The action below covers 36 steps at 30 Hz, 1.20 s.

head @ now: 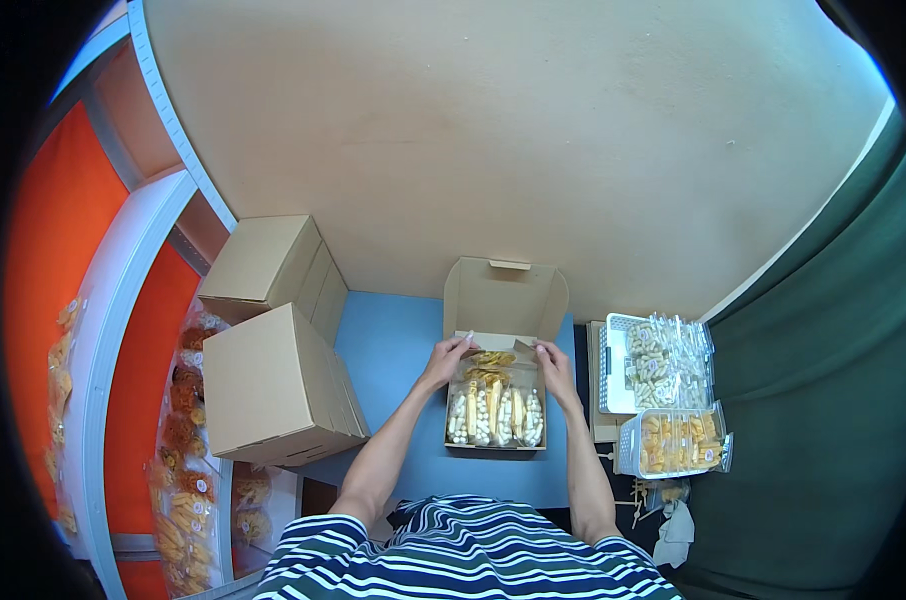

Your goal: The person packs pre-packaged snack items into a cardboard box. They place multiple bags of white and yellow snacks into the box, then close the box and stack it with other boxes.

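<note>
An open cardboard mailer box (496, 449) sits on the blue tabletop before me, its lid (502, 296) raised at the back. Inside, clear bags of white, rounded pieces (506, 416) alternate with bags of pale yellow sticks (493, 405). Bags of golden-yellow pieces (490, 367) lie toward the back. My left hand (447, 361) is at the back left corner, its fingertips pinching a small side flap. At the back right corner, my right hand (556, 369) holds the other small flap (525, 346) between thumb and fingers. The fingers partly hide both flaps.
Closed cardboard boxes (258, 382) stand in stacks at the left of the blue tabletop (385, 322). On the right, one white plastic basket (614, 375) holds bagged white pieces, and another basket (629, 450) holds bagged yellow sticks. Shelving (134, 292) with bagged goods rises far left; a green curtain (813, 420) hangs right.
</note>
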{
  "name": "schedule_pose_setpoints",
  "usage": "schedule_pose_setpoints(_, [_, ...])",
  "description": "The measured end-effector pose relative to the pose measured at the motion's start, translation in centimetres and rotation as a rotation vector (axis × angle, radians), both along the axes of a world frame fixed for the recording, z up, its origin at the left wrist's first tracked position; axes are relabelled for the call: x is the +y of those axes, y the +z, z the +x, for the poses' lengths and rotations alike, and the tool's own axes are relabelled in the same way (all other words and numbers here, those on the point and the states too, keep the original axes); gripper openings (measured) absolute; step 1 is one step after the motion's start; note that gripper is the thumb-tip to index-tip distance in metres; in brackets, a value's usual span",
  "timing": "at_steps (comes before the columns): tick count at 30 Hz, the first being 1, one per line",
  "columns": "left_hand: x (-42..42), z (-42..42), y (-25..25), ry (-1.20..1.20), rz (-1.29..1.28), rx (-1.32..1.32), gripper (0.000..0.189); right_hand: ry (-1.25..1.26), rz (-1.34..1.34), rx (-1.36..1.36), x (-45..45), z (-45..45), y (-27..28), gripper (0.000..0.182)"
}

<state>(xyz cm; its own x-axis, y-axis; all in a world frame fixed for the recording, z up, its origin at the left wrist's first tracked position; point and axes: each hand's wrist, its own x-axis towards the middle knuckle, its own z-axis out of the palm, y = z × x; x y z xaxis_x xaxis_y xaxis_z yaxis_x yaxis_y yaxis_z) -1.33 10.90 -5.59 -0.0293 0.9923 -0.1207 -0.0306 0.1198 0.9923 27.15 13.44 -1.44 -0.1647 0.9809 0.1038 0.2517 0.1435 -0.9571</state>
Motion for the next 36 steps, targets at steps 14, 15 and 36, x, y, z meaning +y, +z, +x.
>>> schedule_pose_setpoints(14, [-2.0, 4.1, -0.2, 0.636, -0.139, 0.541, 0.034, -0.552, -0.211, 0.308, -0.6, -1.9, -2.6, 0.041])
schedule_pose_setpoints(15, [-1.9, 4.4, 0.2, 0.676, -0.095, 0.589, 0.034, -0.476, -0.239, 0.329, -0.1, -1.5, -3.0, 0.041])
schedule_pose_setpoints(36, [-4.2, 2.8, 0.9, 0.576, 0.293, 0.226, 0.034, -0.498, -0.013, 0.33, -0.6, -0.9, -3.8, 0.026])
